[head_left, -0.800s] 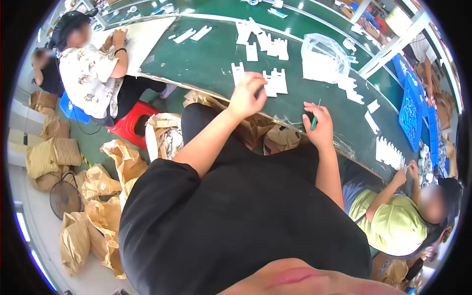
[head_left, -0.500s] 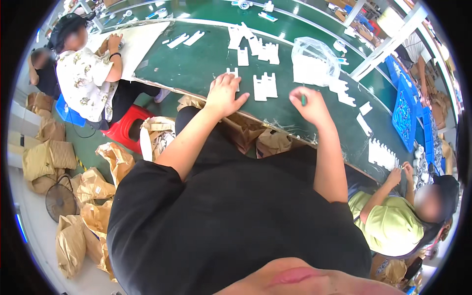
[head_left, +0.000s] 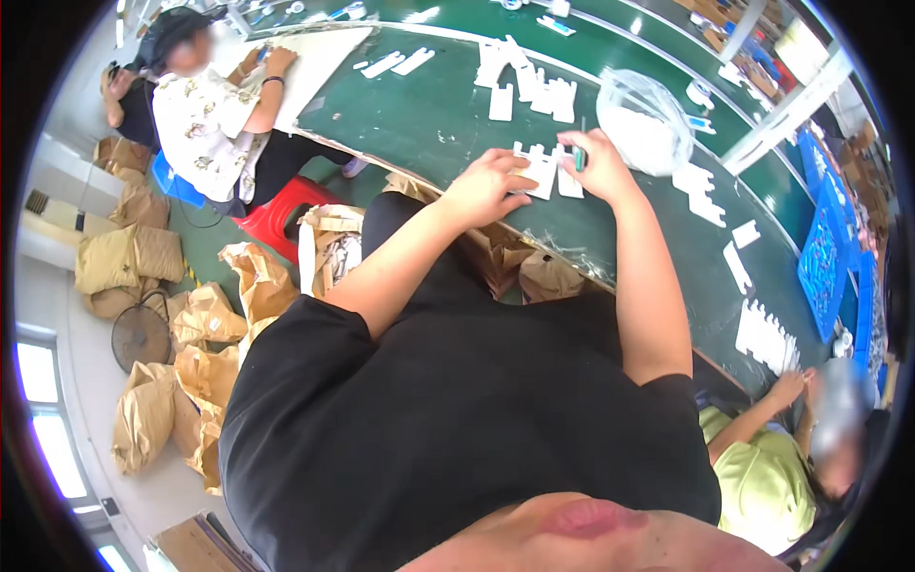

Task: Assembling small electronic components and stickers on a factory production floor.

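Observation:
On the green table top, white notched plastic pieces [head_left: 539, 175] lie between my two hands. My left hand [head_left: 488, 189] rests at their left edge, palm down, thumb apart from the bent fingers; the fingertips touch the nearest piece and partly cover it. In my right hand [head_left: 604, 170] is a slim tool with a green handle [head_left: 579, 158], its thin tip pointing away from me. The fingers close round that handle, just over the right end of the pieces. What kind of tool it is cannot be made out.
More white pieces [head_left: 500, 103] lie farther back, near a clear plastic bag [head_left: 640, 133] of white parts. Co-workers sit left [head_left: 214, 114] and right [head_left: 762, 477]. A blue tray [head_left: 822, 272] stands at the right. Paper bags [head_left: 262, 281] crowd the floor left.
My left hand has slid right toward the white pieces, and a piece under it now sits against the others. My right hand has come in beside them with the green-handled tool. The view has shifted.

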Motion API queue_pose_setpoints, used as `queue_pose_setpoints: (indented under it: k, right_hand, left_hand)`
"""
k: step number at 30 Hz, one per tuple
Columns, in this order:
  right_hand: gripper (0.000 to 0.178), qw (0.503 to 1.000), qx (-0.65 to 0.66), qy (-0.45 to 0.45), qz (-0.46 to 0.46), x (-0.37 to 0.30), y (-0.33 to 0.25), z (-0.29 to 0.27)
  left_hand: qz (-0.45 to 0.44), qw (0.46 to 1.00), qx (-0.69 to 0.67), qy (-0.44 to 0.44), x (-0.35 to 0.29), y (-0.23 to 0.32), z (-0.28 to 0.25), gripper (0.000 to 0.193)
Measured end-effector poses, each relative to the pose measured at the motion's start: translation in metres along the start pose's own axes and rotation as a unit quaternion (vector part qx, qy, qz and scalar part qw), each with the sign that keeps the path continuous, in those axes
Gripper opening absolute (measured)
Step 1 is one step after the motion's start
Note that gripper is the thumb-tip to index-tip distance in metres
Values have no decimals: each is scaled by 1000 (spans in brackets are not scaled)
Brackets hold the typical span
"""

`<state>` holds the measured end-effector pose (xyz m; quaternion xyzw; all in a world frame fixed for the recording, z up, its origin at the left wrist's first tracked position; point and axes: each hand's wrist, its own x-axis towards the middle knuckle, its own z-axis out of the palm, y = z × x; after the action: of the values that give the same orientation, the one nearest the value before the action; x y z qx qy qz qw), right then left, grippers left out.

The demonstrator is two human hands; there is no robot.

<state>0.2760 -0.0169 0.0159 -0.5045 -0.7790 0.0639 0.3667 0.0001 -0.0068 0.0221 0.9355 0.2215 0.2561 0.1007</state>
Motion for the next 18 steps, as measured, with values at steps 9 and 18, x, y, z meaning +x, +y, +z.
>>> queue_pose_setpoints:
  k: [9,18]
  right_hand:
    - [41,993,-24,-43,103,-13,-7,-21]
    - [28,990,-24,-26,134,1,-21,-25]
  left_hand:
    - [49,997,-63,3,20,-2,16,27]
    - [84,994,-73,4,18,-7,16,41]
